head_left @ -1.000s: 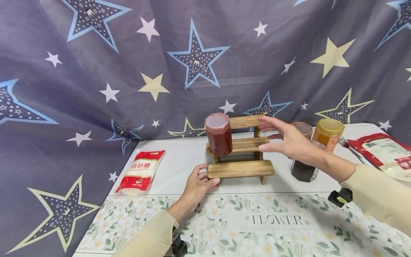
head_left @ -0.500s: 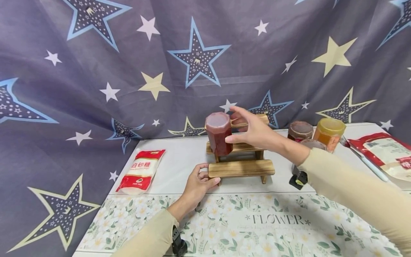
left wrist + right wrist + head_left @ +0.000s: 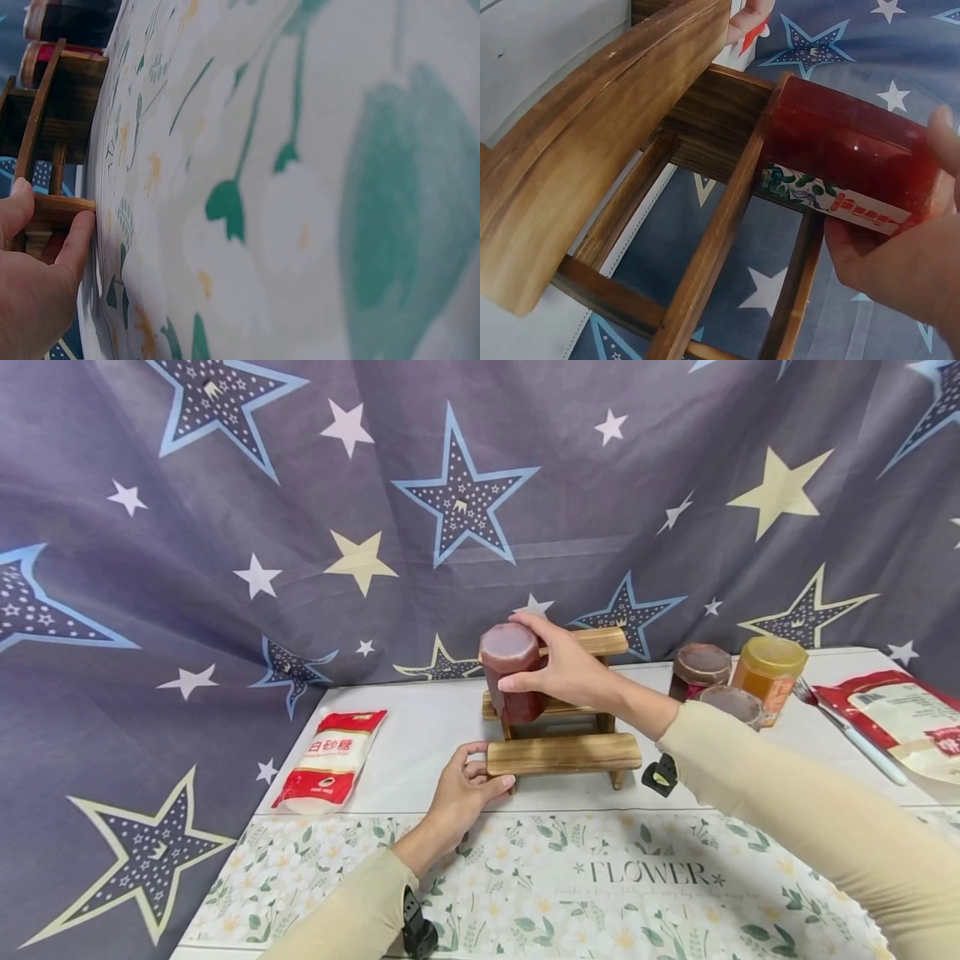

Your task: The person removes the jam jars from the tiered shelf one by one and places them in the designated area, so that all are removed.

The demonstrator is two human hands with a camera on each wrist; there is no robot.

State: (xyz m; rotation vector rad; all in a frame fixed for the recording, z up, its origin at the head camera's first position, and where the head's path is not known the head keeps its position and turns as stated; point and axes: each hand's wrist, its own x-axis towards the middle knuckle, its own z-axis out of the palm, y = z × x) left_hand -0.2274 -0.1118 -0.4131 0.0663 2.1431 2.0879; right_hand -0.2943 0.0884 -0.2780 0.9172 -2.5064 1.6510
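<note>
A three-tier wooden stand [image 3: 562, 754] is set on the table. On the left end of its middle step rests an eight-sided jar [image 3: 512, 652] of dark red contents, upright, its label turned to the right wrist view. My right hand [image 3: 573, 670] holds this jar near the top, thumb in front and fingers round the back, partly hidden. With my left hand [image 3: 463, 783] I grip the left end of the lowest step; in the left wrist view that hand [image 3: 41, 281] has thumb and a finger on opposite sides of the wood.
Right of the stand are a dark red jar [image 3: 701, 667], a yellow-lidded amber jar [image 3: 771, 672] and a jar partly behind my sleeve [image 3: 733, 703]. A fork [image 3: 855, 739] lies near a red-and-white bag [image 3: 907, 718]. A white sugar bag [image 3: 330, 762] lies left. A star-patterned curtain [image 3: 300, 468] hangs behind.
My right hand has moved left from the stand's right end to the jar and closed round it. The left hand has stayed on the lowest step, and the jar has not visibly moved.
</note>
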